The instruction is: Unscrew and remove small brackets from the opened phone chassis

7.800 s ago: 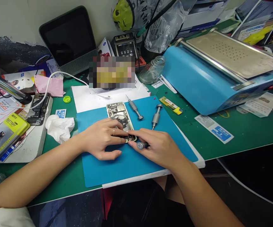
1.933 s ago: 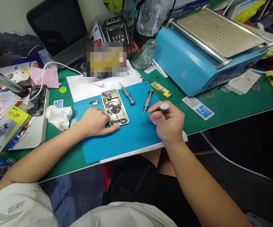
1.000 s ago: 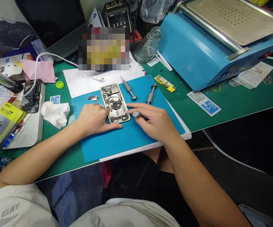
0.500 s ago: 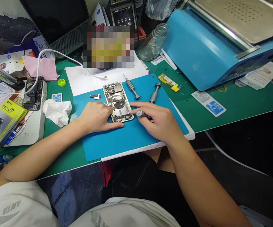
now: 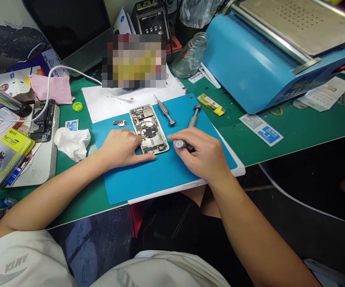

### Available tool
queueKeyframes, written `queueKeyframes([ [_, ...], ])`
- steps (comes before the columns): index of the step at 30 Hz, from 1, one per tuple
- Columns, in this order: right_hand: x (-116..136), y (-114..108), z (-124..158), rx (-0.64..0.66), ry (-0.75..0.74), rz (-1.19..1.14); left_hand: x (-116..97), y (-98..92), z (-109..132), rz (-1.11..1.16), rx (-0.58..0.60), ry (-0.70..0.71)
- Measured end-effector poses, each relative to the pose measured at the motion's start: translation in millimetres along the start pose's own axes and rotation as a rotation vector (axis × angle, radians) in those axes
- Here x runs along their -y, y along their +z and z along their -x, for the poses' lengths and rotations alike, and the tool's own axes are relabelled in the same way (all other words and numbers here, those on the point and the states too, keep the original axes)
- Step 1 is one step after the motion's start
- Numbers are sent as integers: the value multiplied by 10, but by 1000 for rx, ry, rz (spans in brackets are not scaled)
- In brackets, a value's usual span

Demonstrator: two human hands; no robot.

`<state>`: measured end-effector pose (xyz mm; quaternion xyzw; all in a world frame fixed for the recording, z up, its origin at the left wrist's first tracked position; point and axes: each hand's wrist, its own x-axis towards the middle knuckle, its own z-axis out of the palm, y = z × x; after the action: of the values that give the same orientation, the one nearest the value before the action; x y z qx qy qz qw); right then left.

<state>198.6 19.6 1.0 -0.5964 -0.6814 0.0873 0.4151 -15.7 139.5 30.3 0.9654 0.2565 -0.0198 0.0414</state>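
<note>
Room: beyond everything I had a pale wall with dark peeling patches [image 5: 8,56].
Long green bench [image 5: 83,201]: it carried a blue boxy machine with a perforated metal top [image 5: 235,59] at the far right and a black flat screen [image 5: 67,32] at the far left.
Smooth blue rectangular mat [image 5: 154,179]: it lay by the bench's near edge.
Bare right hand [image 5: 200,153]: fingers narrow, gripping a grey cylindrical screwdriver [image 5: 180,144] just beside the phone's right edge.
Bare left hand [image 5: 121,147]: thumb wide of curled fingers, bracing the phone's left side; good, I judged, if nothing pressed the exposed board.
Opened, cream-rimmed rectangular phone [image 5: 148,129]: flat on the mat, top end at its far edge.
Screwdriver tip: hidden from me; I thought fine work called for an upright shaft, seated before turning, under light pressure.
Small silver-and-black part [image 5: 120,123]: near the mat's far-left corner, best kept clear of the left wrist.
</note>
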Motion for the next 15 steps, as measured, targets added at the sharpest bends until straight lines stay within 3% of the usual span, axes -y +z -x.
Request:
queueKeyframes([
  [3, 39, -75, -5, -95, -49, -40, 8, 1, 0, 5, -9, 5],
  [7, -4, -285, -174, -15, -79, -43, 16, 1, 0, 13, -10, 16],
  [11, -265, -504, -555, 45, -195, 149, 16, -1, -2, 14, 3, 14],
  [15, -636, -568, -916, 245, -180, 219, 11, -3, -3, 8, 6, 17],
])
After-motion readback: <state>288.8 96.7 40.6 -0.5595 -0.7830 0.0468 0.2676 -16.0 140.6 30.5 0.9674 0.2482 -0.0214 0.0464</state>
